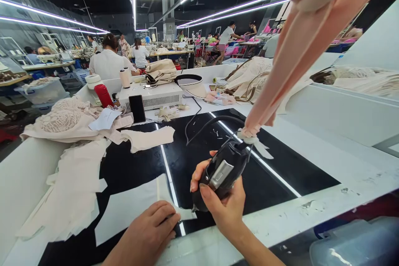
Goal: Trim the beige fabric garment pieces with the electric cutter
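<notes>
My right hand [222,199] is wrapped round a black handheld power tool [222,170] with a silver lever on its side. The tool's tip points down at the narrow end of a pale fabric piece [134,203] on the shiny black table panel. With fingers together and bent, my left hand [149,228] holds that piece down near the tip; its thumb is hidden. A stretched pink fabric strip [293,50], knotted to the tool's top with a white tie [262,147], runs up out of view. A black cable [215,122] leads off behind the tool.
Stacked cream fabric pieces [75,187] and lace parts [65,118] lie on the left. Behind the panel are a white vented box [156,95], a phone [137,108], thread cones [124,78] and a visor [193,84]. White side walls [349,112] edge the table. Several people work beyond.
</notes>
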Motion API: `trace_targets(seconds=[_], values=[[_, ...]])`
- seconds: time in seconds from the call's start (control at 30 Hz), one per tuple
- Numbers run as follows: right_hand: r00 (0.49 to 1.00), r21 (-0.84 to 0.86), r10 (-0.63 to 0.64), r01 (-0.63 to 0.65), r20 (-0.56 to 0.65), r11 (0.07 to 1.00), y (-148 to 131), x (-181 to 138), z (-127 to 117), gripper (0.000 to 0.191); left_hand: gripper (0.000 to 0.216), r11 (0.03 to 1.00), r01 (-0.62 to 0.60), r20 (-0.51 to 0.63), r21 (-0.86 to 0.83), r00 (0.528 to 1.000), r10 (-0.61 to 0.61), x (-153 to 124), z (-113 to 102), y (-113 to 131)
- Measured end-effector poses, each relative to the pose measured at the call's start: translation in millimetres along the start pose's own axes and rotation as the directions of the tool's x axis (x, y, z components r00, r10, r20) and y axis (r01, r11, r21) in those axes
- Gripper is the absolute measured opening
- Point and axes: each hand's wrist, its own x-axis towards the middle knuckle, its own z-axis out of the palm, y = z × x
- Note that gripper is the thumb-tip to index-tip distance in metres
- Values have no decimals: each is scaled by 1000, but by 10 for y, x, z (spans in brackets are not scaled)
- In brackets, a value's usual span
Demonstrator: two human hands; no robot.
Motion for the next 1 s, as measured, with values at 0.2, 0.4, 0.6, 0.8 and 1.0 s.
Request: trace_targets(seconds=[0.2,0.4,0.6,0.8,1.0], values=[[1000,24,-2,2,-12,1000,37,-7,9,22,30,1000,-21,-37,15,999,22,6,7,-6],[1000,45,5,-4,-27,999,122,-4,138,29,28,1000,-16,-39,17,999,17,-23,38,-3],[1000,31,-2,2,-18,1000,138,-8,175,25,27,1000,-14,-36,15,999,14,-17,33,11],[1000,18,-3,3,-21,1000,133,-15,153,29,31,997,-42,-36,59,998,45,20,0,23],[1000,-7,2,-2,-13,1000,131,-25,162,27,33,997,-44,-58,69,997,48,24,20,20]])
